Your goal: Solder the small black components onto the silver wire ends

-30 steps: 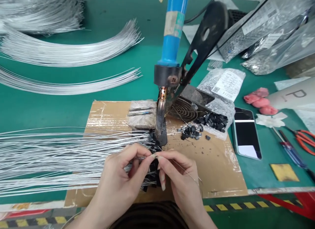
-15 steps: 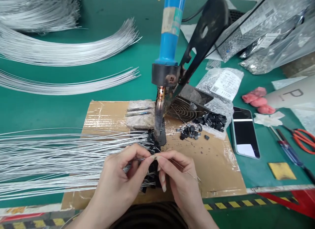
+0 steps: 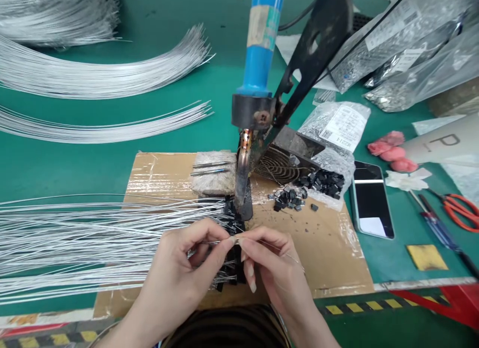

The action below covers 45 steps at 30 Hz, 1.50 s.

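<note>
Above the cardboard, my left hand [image 3: 189,268] pinches a thin wire between thumb and forefinger. My right hand [image 3: 279,261] pinches at the same spot, its fingertips touching the left ones. A fine strand trails back across the right hand; whatever lies between the fingertips is mostly hidden. Under and behind my hands, a spread of grey wires [image 3: 93,233] runs in from the left, ending in black connector pieces [image 3: 234,218]. Just beyond my fingers, a blue-handled soldering iron [image 3: 258,69] points its tip downward, held in a black metal bracket [image 3: 314,49].
A cardboard sheet [image 3: 329,258] covers the green table. Small black parts [image 3: 290,198] lie beside a fan grille [image 3: 279,164] and a plastic bag [image 3: 342,123]. Rightward are a phone [image 3: 372,198], a yellow sponge [image 3: 426,257] and orange-handled pliers [image 3: 460,211]. Wire bundles [image 3: 112,79] lie at the back left.
Both hands keep their pinch at nearly the same place. My right hand has turned slightly, and the trailing strand has shifted with it. The camera view has moved a little.
</note>
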Motion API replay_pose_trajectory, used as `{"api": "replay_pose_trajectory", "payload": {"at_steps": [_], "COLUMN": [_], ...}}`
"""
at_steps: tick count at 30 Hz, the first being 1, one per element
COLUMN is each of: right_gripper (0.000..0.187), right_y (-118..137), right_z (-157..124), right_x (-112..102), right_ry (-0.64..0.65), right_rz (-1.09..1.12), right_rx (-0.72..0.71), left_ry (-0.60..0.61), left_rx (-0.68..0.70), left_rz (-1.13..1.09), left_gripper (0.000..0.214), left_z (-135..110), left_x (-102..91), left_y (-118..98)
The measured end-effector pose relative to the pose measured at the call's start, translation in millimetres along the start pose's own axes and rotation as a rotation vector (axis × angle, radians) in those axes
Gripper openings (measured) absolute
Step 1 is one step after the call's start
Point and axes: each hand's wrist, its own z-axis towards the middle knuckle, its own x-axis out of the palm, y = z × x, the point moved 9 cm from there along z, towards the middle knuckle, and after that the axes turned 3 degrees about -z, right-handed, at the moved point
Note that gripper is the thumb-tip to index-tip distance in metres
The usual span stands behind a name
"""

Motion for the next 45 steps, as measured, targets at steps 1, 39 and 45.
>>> {"api": "replay_pose_trajectory", "payload": {"at_steps": [1, 39, 45], "right_gripper": [0.015, 0.021, 0.024], "right_y": [-0.3, 11.6, 15.9], "right_z": [-0.2, -8.9, -13.9], "right_x": [0.1, -4.4, -3.4], "right_ry": [0.002, -0.082, -0.06], "right_rz": [0.002, -0.103, -0.164], "right_rx": [-0.007, -0.258, -0.309], "left_ry": [-0.013, -0.115, -0.086], "left_rx": [0.011, 0.056, 0.044], "left_rz": [-0.003, -0.115, -0.132], "left_gripper": [0.027, 0.027, 0.027], "left_z": [0.4, -5.0, -4.7], "left_x": [-0.5, 2.2, 4.6], "left_y": [-0.3, 3.1, 0.6]}}
